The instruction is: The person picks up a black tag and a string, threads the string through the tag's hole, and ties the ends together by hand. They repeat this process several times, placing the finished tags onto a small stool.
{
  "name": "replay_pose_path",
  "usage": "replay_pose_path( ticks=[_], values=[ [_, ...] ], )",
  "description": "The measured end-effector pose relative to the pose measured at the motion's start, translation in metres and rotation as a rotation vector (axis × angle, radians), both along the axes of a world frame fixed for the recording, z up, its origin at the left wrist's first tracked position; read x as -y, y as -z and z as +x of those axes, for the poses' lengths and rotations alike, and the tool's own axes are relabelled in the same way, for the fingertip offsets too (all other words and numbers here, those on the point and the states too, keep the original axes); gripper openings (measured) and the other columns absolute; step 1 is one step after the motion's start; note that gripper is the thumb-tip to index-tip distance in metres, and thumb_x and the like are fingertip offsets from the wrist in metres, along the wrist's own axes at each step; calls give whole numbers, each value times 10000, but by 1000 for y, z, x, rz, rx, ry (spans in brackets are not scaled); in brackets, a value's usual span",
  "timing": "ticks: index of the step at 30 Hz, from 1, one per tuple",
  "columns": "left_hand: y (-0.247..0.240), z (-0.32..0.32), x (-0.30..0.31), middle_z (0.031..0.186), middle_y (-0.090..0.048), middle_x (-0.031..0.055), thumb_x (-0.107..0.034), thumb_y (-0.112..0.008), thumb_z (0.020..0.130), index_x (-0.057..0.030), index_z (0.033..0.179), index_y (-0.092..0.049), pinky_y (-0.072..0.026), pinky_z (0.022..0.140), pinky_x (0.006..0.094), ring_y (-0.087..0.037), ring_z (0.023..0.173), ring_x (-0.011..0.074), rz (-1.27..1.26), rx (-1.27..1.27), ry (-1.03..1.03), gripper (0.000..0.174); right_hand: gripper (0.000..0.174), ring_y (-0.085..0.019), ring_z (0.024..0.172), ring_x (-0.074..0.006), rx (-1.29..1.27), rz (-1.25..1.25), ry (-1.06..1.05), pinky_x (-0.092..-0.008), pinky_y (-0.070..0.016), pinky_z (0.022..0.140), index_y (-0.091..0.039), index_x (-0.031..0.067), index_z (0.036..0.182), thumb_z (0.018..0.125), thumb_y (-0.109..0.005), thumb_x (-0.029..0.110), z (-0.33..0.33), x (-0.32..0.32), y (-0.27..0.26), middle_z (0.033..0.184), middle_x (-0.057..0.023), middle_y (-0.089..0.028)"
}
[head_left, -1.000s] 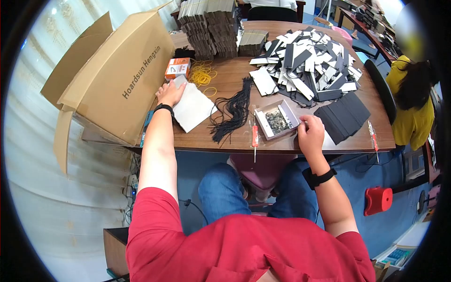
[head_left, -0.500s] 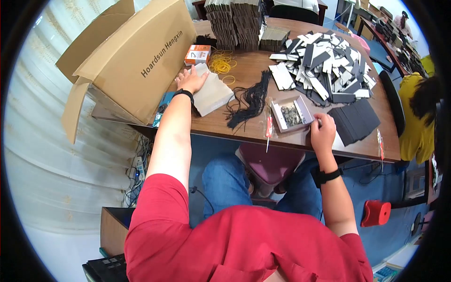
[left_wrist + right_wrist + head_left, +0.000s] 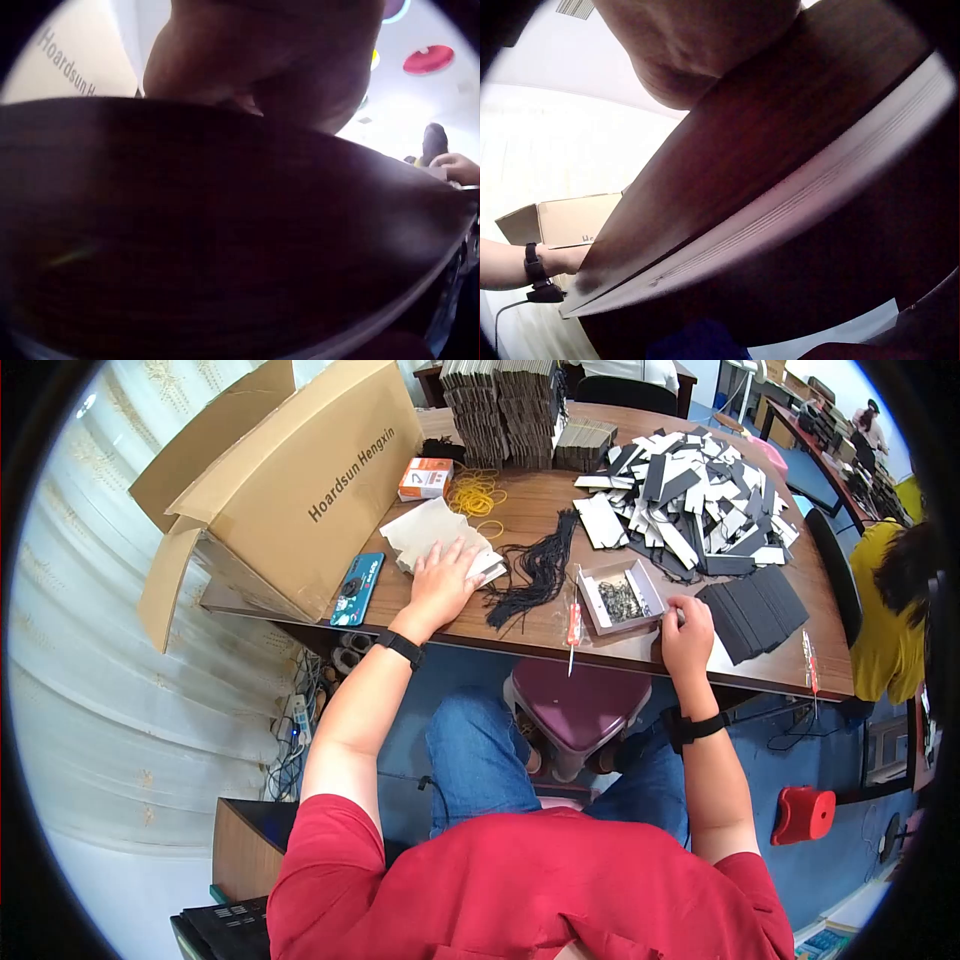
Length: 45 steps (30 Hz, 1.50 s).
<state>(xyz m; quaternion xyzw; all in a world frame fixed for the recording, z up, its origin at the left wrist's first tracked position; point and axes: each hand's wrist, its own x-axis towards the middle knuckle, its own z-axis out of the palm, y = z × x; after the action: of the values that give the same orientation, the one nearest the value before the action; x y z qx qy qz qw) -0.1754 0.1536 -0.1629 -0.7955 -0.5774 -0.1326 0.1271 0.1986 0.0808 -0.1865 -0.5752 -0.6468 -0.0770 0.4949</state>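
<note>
Sheets of pale card (image 3: 420, 525) lie on the surface (image 3: 541, 495) under the left hand (image 3: 442, 585), its fingers spread; they look light, bendable and apt to slide, best pinched by opposite edges. Rightward, the small open box (image 3: 630, 625) looks light but stiff, best taken by its side walls; the right hand (image 3: 689, 638) curls near its corner, grip unclear.

1. Cardboard carton (image 3: 300, 510), upper left: one.
2. Orange-and-white box (image 3: 425, 478), upper left: one.
3. Open tray (image 3: 630, 624), right of centre: one.
4. Red-handled tools (image 3: 574, 622) (image 3: 812, 665), centre and right: two.
5. Red stool (image 3: 803, 815), lower right: one.
6. Black and white strips (image 3: 690, 500), upper right: many, overlapping.
</note>
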Motion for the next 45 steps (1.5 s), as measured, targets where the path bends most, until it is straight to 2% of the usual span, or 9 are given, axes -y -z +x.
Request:
replay_pose_path(
  ticks=[4,14,22,23,27,30,35,39,45],
  values=[
    [-1,-3,-2,1324,-492,118,-362,-528,894,-165,1251,-538,-339,1009,497,-432,1205,400,3,26,59,408,72,-569,774,-300,-24,-23,-16,-381,-451,707,-608,21,811,756,-562,32,2,3,0,806,-123,-614],
    [-5,-6,11,1388,-424,104,-368,-593,850,-149,1357,-409,-374,1001,462,-422,1218,378,42,-171,114,582,66,-565,762,-292,-25,-9,-25,-374,-449,693,-609,18,795,751,-560,18,0,3,0,773,-121,-604],
    [3,-15,-7,1225,-583,99,-265,-553,882,-86,1210,-548,-459,917,393,-557,1067,347,180,-65,179,374,122,-560,860,-304,-88,11,-48,-385,-442,781,-620,31,854,743,-569,31,5,-2,-1,862,-122,-614],
    [4,-15,-8,1222,-586,97,-261,-553,882,-79,1206,-551,-460,915,394,-559,1064,343,189,-66,183,372,191,-540,976,-325,15,-53,-28,-398,-419,881,-620,40,933,745,-589,51,4,-4,-5,982,-136,-608],
    [3,-17,-4,1207,-595,95,-240,-551,881,-73,1193,-557,-461,908,397,-564,1060,328,221,-26,199,354,281,-485,1130,-341,284,-135,-402,-411,-380,981,-606,41,1015,742,-627,106,-59,-2,-79,1130,-152,-576],
    [12,-18,-6,1208,-593,104,-231,-551,879,-73,1202,-548,-455,907,415,-560,1063,340,264,-25,194,359,428,-444,1209,-349,492,-345,-621,-435,-361,1021,-586,29,1111,741,-661,230,-111,-38,-79,1245,-144,-533],
    [15,-16,-1,1252,-563,109,-242,-548,877,-78,1214,-541,-426,930,457,-536,1096,365,278,20,163,375,678,-306,1336,-320,786,-771,-517,-481,-310,1057,-403,37,1338,809,-625,398,-189,-77,-59,1461,-130,-309],
    [18,-18,1,1277,-544,103,-249,-543,879,-85,1216,-542,-402,954,459,-503,1142,359,260,55,152,375,736,-238,1373,-310,778,-790,-486,-491,-288,1068,-328,24,1386,851,-538,483,-201,-73,-41,1476,-126,-281],
    [21,-17,1,1300,-532,90,-224,-525,886,-124,1223,-562,-367,986,471,-483,1171,352,204,147,147,354,600,-313,1340,-304,887,-581,-684,-415,-308,1072,-381,41,1363,885,-509,381,-151,-74,-32,1449,-122,-341]
  ],
)
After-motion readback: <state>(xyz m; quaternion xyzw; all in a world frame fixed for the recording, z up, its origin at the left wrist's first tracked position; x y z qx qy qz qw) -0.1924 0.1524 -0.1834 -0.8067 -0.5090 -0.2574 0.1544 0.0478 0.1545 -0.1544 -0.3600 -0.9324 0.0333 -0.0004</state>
